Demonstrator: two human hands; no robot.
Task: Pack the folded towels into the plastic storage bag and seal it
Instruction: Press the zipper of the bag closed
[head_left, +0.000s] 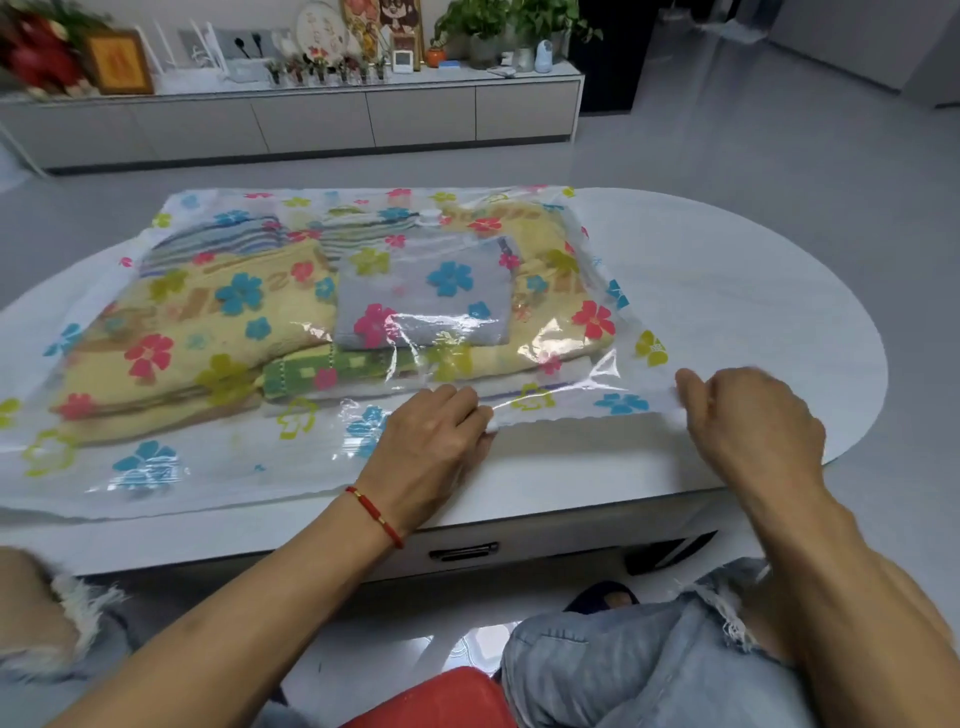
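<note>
A clear plastic storage bag (218, 467) printed with coloured flowers lies flat on the white table (753, 291). Inside it are folded towels: yellow ones (208, 332), a grey one (421, 296), a green checked one (311, 376) and striped ones (218, 236) at the back. The bag's near edge runs along the table's front. My left hand (431, 441) pinches that edge near its middle. My right hand (748, 421) grips the same edge at the bag's right corner. Between the two hands the edge is stretched taut.
The table has a drawer handle (462, 551) under its front edge. My knees in torn jeans (649, 660) are below it, with a red seat (441, 701) between them. A long low cabinet (311, 119) with plants and ornaments stands across the grey floor.
</note>
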